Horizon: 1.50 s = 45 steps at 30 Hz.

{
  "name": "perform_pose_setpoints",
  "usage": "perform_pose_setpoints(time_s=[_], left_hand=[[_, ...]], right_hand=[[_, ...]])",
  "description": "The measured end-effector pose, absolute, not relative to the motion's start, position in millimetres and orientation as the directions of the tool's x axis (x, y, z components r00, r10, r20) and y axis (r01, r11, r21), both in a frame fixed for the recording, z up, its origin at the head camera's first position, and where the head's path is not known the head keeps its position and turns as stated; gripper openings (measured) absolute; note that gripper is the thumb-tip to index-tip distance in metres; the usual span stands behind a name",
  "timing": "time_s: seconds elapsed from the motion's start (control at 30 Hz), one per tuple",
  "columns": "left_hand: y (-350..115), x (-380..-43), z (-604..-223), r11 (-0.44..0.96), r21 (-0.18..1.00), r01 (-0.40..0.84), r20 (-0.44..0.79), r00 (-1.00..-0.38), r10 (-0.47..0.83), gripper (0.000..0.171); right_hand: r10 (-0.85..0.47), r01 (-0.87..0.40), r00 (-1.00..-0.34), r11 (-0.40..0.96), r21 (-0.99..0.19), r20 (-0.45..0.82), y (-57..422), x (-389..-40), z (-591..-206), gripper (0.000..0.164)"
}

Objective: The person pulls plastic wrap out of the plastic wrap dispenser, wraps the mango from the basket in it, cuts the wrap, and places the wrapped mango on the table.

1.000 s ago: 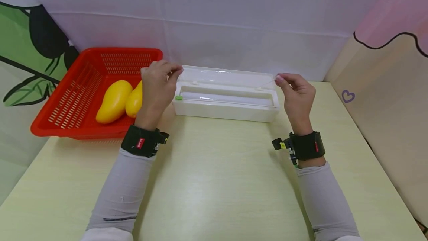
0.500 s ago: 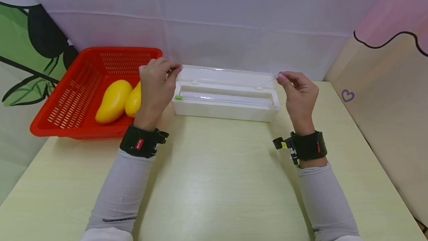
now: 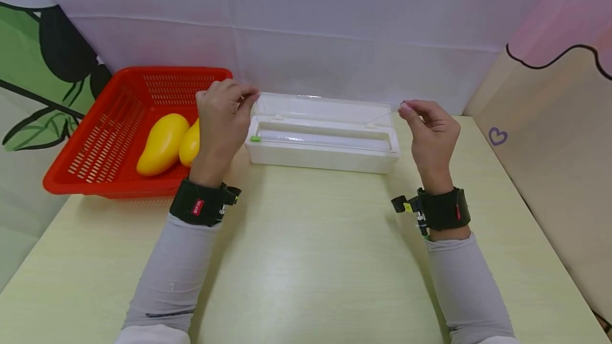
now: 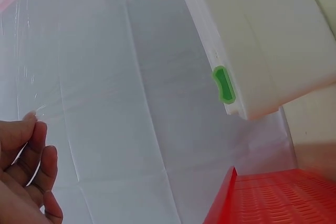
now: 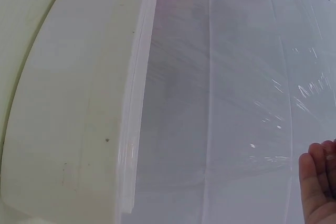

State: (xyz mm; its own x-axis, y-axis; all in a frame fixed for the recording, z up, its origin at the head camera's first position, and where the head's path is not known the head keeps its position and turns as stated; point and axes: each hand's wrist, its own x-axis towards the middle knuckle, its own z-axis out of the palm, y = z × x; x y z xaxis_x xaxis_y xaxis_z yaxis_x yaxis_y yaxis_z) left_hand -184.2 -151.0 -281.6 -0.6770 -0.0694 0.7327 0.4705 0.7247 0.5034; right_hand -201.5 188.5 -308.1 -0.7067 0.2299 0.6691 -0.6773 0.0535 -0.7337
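Note:
A white cling film dispenser stands on the table, its lid raised at the back and a film roll inside. A green slider sits at its left end. Clear cling film stretches up from the box between both hands, showing mostly as glints and fine creases. My left hand pinches the film's left corner between thumb and forefinger, above the box's left end. At the other corner, my right hand pinches the film just beyond the box's right end; the right wrist view catches only part of those fingers.
A red plastic basket stands left of the dispenser, partly behind the left hand. Two yellow mangoes lie in it, one partly hidden by that hand. A pale cloth backdrop rises right behind the box.
Both hands have drifted slightly apart: the right hand rightward and a little up, the left hand slightly left. The film stays pinched between them, and the box has not moved.

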Motion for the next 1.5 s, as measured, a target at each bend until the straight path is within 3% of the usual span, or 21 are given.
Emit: perform_pose_setpoints(time_s=[0.87,1.5], left_hand=[[-148,-177,-271,0.728,0.465,0.504,0.783,-0.617,-0.073,0.022],[-146,-169,-261,0.710,0.484,0.511,0.788,-0.607,-0.100,0.021]], right_hand=[[0.232,-0.717,-0.678,0.004,-0.697,0.698,190,-199,-297,0.010],[0.253,-0.742,-0.650,-0.008,-0.670,0.717,188,-195,-287,0.013]])
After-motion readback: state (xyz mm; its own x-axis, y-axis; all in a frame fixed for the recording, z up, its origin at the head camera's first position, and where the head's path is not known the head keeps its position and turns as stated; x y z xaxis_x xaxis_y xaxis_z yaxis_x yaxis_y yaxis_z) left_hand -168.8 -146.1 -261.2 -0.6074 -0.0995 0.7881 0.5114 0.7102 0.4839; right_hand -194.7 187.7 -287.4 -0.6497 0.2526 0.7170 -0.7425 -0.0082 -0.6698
